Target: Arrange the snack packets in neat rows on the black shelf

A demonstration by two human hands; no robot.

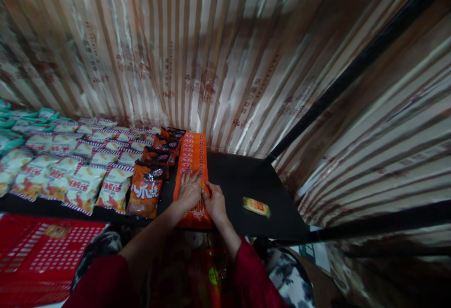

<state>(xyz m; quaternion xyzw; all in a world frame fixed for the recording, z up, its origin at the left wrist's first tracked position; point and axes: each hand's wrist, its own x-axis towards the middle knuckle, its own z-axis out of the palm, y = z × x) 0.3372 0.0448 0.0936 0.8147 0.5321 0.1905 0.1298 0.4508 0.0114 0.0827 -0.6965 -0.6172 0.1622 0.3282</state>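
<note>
A column of flat orange packets overlaps from the back to the front edge of the black shelf. My left hand lies on these packets with its fingers spread. Beside it, my right hand touches the right edge of the column, its fingers bent; whether it pinches a packet is too small to tell. Directly left of the column stands a row of brown-orange bags with dark tops. A small yellow packet lies alone to the right.
White snack bags in rows fill the shelf's left part, with green bags beyond. A red basket is below at left. Striped sheeting hangs behind, and a black pole slants at right.
</note>
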